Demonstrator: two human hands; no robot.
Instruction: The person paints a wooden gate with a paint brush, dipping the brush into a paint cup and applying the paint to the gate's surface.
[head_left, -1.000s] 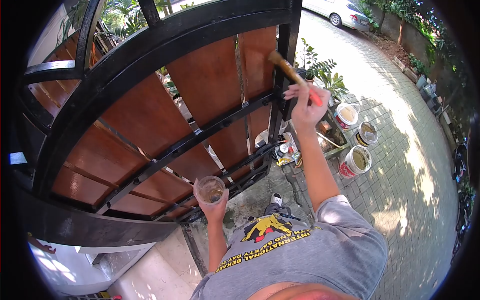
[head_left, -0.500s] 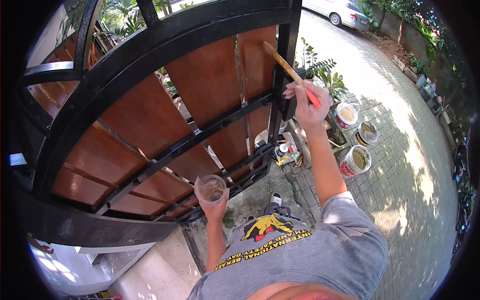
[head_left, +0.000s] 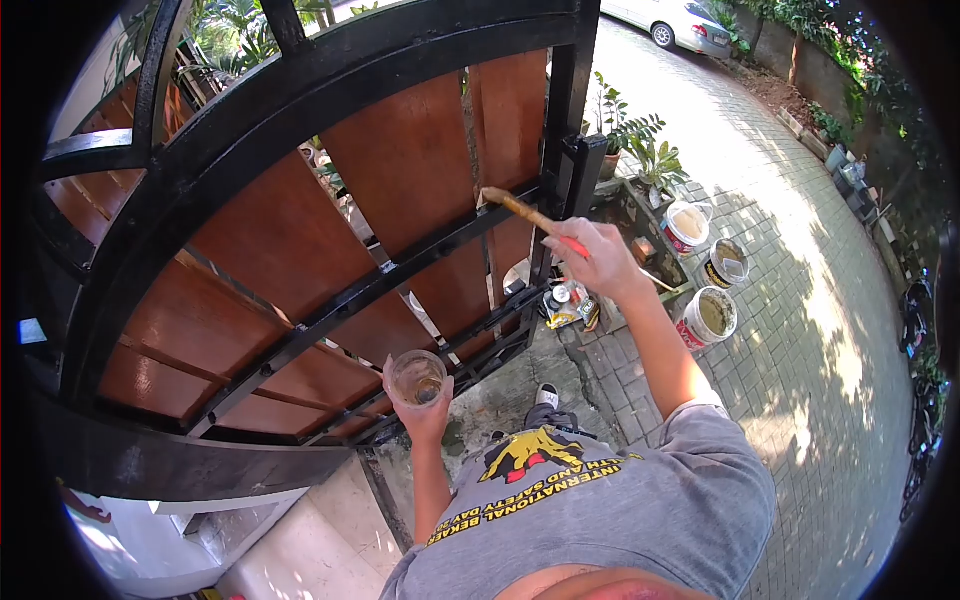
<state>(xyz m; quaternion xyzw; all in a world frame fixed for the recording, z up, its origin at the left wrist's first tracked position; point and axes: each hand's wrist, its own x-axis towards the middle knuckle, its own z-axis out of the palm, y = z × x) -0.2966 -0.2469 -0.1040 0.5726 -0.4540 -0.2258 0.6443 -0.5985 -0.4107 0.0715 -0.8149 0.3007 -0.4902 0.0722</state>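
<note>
My right hand (head_left: 598, 258) grips a paintbrush (head_left: 522, 210) by its red-orange handle, its bristles pointing up and left. The bristle tip lies over the edge of a brown wooden slat (head_left: 510, 120), just above a black metal crossbar; whether it touches is hard to tell. Fingers of my left hand (head_left: 425, 412) wrap round a clear plastic cup (head_left: 418, 378) with a little brownish liquid at its bottom. The cup is held low in front of the gate (head_left: 330, 65), whose curved black frame carries several brown slats.
Buckets stand on the paving at the right: a white one (head_left: 688, 226), a dark one (head_left: 727, 262) and one with grey contents (head_left: 708, 318). Tins and small items (head_left: 565, 300) sit by the gate's foot. Potted plants (head_left: 655, 165) grow beside the gate post. A car (head_left: 680, 25) is parked beyond.
My right hand has come down and a little left, bringing the brush from the top of the right slat to near the crossbar. The left hand and cup are nearly unchanged.
</note>
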